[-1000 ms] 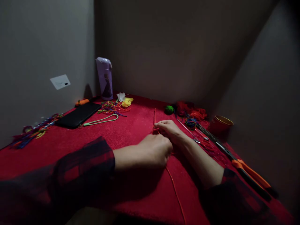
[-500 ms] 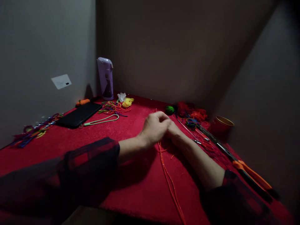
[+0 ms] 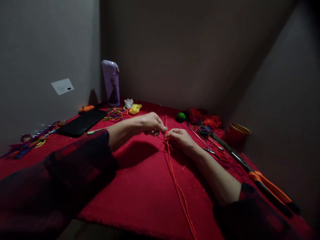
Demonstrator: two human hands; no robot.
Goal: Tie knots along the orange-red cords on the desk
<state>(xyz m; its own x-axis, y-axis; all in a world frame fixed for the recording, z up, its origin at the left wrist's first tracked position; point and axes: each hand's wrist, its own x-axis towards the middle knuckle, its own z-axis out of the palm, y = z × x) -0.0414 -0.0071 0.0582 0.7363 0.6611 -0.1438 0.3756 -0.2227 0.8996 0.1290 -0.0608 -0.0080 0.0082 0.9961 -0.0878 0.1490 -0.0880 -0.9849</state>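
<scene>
Left hand (image 3: 147, 124) shifted; seemingly pinching thin cord (image 3: 175, 180).

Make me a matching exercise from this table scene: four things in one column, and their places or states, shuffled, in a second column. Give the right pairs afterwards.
Things:
1. orange cord
2. lilac bottle
3. green ball of thread
4. orange-handled scissors

Places or states:
A. lies along the right edge of the red cloth
B. stands upright in the far corner by the wall
C. pinched between the left hand and the right hand
D. rests beyond the right hand, beside a red tangle

Pairs: 1-C, 2-B, 3-D, 4-A
</scene>
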